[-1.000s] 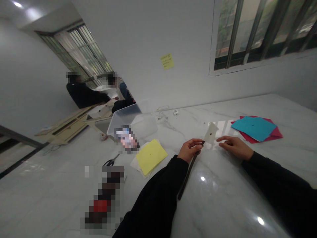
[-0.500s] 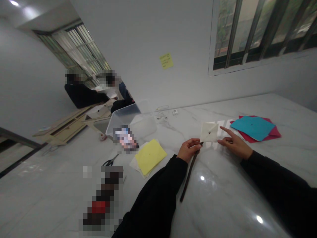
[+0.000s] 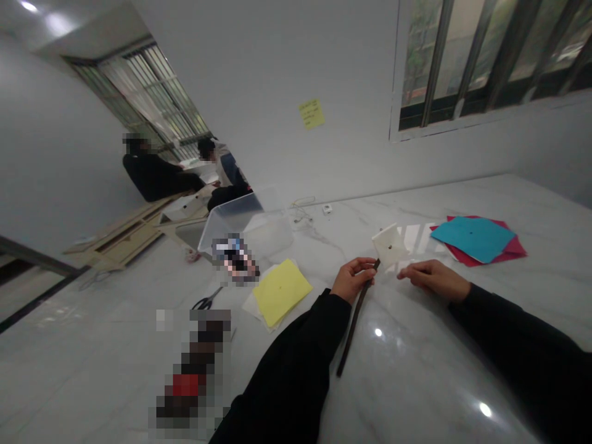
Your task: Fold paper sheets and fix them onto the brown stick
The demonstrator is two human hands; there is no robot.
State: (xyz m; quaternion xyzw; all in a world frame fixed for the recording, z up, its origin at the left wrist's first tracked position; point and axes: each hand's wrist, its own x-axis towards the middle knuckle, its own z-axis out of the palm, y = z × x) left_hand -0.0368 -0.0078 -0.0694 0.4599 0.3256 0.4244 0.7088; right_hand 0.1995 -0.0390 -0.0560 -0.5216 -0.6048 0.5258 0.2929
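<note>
My left hand (image 3: 354,280) is closed around the upper part of a thin dark brown stick (image 3: 355,327), whose lower end slants down toward me. At the stick's top sits a small white paper pinwheel (image 3: 393,243) with a dark pin head at its centre. Just right of and below the pinwheel is my right hand (image 3: 432,279), fingers curled in, apart from the paper and with nothing seen in it. Yellow paper sheets (image 3: 282,291) lie left of my left hand, over white ones. Beyond my right hand, blue paper (image 3: 472,237) rests on red paper (image 3: 513,248).
Scissors (image 3: 206,302) lie left of the yellow sheets, near a blurred-out phone-like object (image 3: 235,259). A clear plastic bin (image 3: 231,216) stands behind. A white cable (image 3: 303,216) lies by the wall. A yellow note (image 3: 311,114) is on the wall. Two people sit in the background.
The pinwheel has turned, its paper now tilted differently. My right hand has drawn its outstretched index finger in and dropped slightly lower. My left hand keeps its hold on the stick.
</note>
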